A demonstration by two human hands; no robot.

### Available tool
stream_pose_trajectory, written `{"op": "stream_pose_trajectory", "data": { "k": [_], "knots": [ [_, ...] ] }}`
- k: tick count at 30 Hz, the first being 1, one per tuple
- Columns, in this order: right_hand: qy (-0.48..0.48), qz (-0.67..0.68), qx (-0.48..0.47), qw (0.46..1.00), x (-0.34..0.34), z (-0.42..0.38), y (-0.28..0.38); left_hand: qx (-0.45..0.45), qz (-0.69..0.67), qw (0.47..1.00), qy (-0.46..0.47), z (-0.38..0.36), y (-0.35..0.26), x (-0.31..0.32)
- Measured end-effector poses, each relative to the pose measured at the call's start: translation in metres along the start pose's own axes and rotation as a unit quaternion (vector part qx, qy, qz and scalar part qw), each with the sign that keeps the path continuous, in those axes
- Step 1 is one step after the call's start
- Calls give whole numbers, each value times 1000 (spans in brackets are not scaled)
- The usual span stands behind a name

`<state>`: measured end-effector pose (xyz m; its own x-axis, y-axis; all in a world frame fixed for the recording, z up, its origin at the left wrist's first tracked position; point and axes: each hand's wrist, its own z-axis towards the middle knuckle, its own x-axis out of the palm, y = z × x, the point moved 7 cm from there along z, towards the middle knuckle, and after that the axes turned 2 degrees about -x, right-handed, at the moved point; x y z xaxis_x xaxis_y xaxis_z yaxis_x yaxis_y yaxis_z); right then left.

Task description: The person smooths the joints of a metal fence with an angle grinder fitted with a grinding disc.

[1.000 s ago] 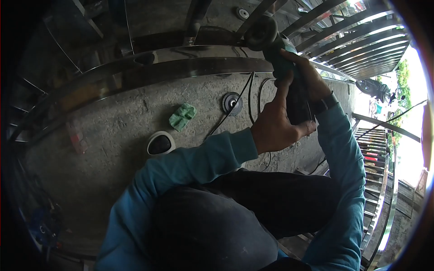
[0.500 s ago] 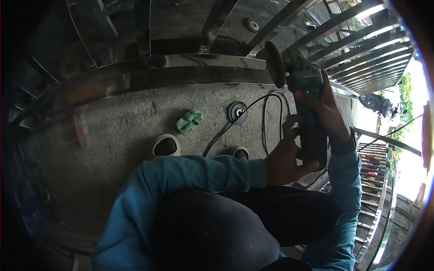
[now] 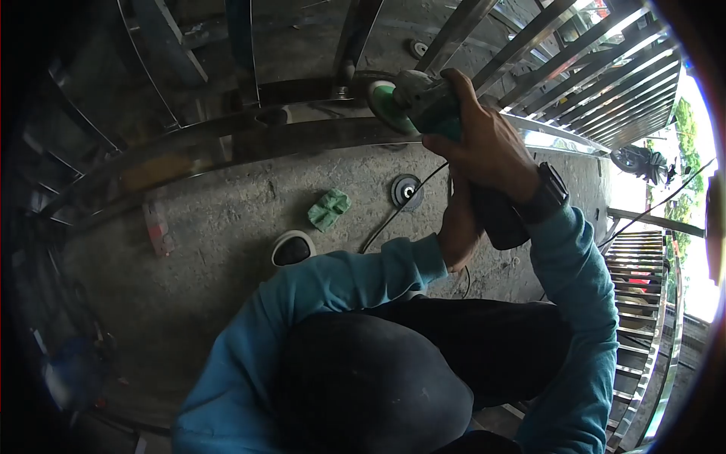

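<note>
An angle grinder (image 3: 435, 106) with a round green-and-white pad (image 3: 389, 107) is held in both my hands. My right hand (image 3: 491, 147), with a dark watch on its wrist, wraps over the grinder's body just behind the head. Lower down, my left hand (image 3: 460, 231) is around the dark rear part, its fingers partly hidden behind the tool. The pad stands tilted at the shiny steel rail (image 3: 318, 130); whether it touches the metal I cannot tell. A black cord (image 3: 386, 225) runs down from the grinder over the floor.
A green cloth (image 3: 329, 209) and a dark disc (image 3: 407, 192) lie on the concrete floor (image 3: 219, 219). Another disc (image 3: 418, 49) is beyond the rail. Steel bars (image 3: 590, 68) rise at the upper right, and a red-and-white object (image 3: 157, 229) lies at left.
The grinder and both hands have moved left, bringing the pad over to the rail. My right hand now covers more of the tool's body. The view has shifted slightly.
</note>
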<state>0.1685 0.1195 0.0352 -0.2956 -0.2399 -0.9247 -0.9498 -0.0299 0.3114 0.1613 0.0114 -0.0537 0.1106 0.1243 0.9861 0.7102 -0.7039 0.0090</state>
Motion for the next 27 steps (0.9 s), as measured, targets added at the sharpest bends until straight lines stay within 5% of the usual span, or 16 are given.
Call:
{"op": "stream_pose_trajectory", "data": {
  "k": [7,12,15,19,21,24,27],
  "knots": [
    [0,26,-44,999,2,11,1,-4,-17,1000,15,5,-7,-6],
    [2,81,-70,994,6,22,5,-4,-52,990,134,7,-17,-2],
    [2,53,-67,996,4,25,9,10,-44,998,32,9,-19,-1],
    [23,57,-59,996,3,28,11,18,-55,998,32,13,-19,-6],
    [29,66,-56,996,2,27,10,-4,-85,986,145,13,-18,5],
    [40,66,-58,995,-3,19,7,-25,-81,995,43,5,-8,12],
    [82,73,-26,994,-13,-1,9,-63,-60,993,75,3,17,1]
  ]
}}
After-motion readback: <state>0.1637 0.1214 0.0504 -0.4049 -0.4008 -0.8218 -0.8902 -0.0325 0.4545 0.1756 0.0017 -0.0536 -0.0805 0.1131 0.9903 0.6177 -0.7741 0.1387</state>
